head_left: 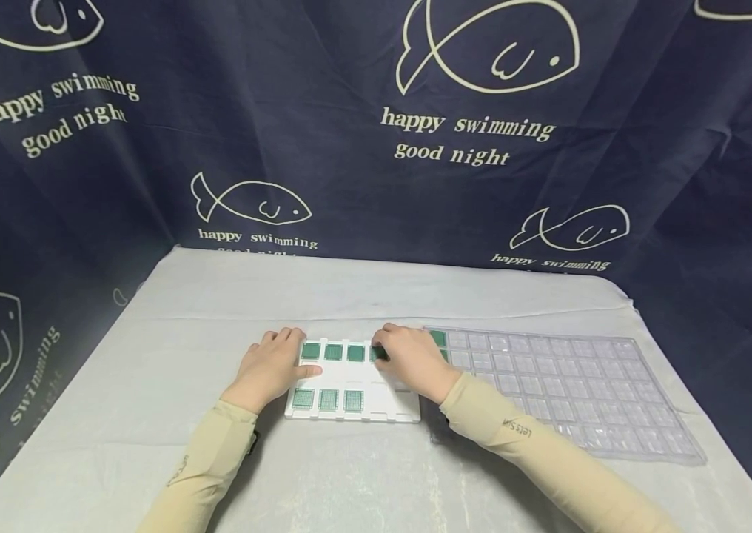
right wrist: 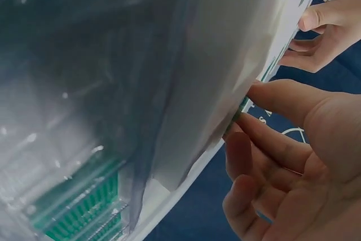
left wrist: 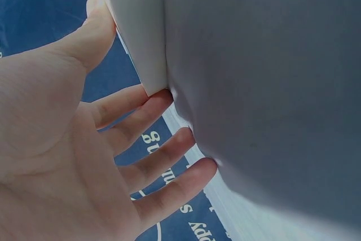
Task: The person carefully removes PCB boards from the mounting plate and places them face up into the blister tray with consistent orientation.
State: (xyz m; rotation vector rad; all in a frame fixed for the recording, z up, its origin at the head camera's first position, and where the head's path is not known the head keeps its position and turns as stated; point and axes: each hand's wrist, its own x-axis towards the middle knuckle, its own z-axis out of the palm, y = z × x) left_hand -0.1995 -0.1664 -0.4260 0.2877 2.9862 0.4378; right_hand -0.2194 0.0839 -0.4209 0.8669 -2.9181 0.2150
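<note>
A white tray (head_left: 349, 376) lies on the table with square green circuit chips in two rows. Three chips (head_left: 333, 352) show in its far row and three more (head_left: 328, 400) in the near row. My left hand (head_left: 272, 370) grips the tray's left end, thumb over its top and fingers at the far corner. My right hand (head_left: 419, 360) is over the far row's right part. Between its thumb and index finger it pinches a green chip (head_left: 380, 353), partly covered by the fingers. In the right wrist view a green edge shows at those fingertips.
Right of the white tray lies a large clear plastic tray (head_left: 576, 392) divided into many compartments. A green chip (head_left: 439, 338) sits in its far left corner, another just below it, partly behind my right hand. A dark blue curtain (head_left: 363, 185) hangs behind the pale-covered table (head_left: 216, 296).
</note>
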